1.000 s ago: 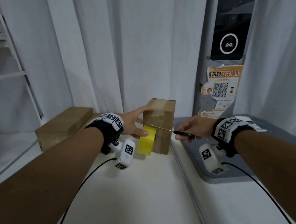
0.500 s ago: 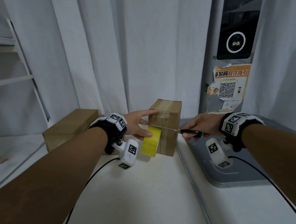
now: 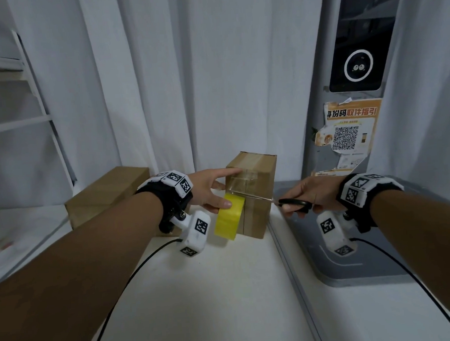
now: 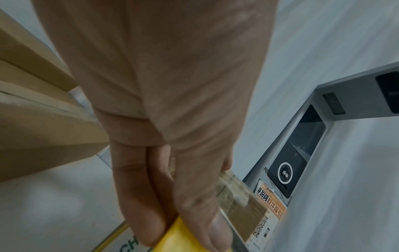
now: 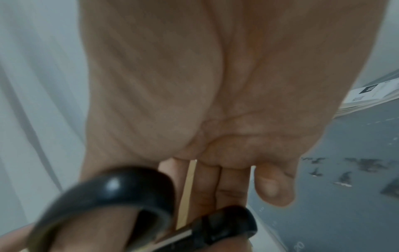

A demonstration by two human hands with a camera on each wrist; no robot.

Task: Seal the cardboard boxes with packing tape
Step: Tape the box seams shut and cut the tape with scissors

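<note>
1. The upright cardboard box (image 3: 251, 195) stands on end on the white surface (image 3: 226, 289), likely so that the clear packing tape (image 3: 241, 181) can run over its top and down the near face.
2. The left hand (image 3: 209, 188) holds the yellow tape roll (image 3: 228, 217) against the lower part of that face. Its thumb is curled over the roll and the fingers (image 4: 140, 204) are behind it, while the index finger stretches out along the box's top edge. This probably keeps the strip taut between box and roll, which a clean cut needs.
3. The right hand (image 3: 313, 194) grips the black-handled scissors (image 3: 294, 205), with the thumb through one loop and the fingers (image 5: 220, 187) curled round the other. The blades lie level across the box face, just above the roll, where the strip leaves it.
4. How far apart the blades are cannot be made out.
5. Both forearms reach forward at about the same height. The left wrist is turned so that its palm faces the box, and the right comes in from the box's right side.
6. A second cardboard box (image 3: 106, 193) lies flat behind the left forearm, apart from the hands. I cannot tell whether it is taped.
</note>
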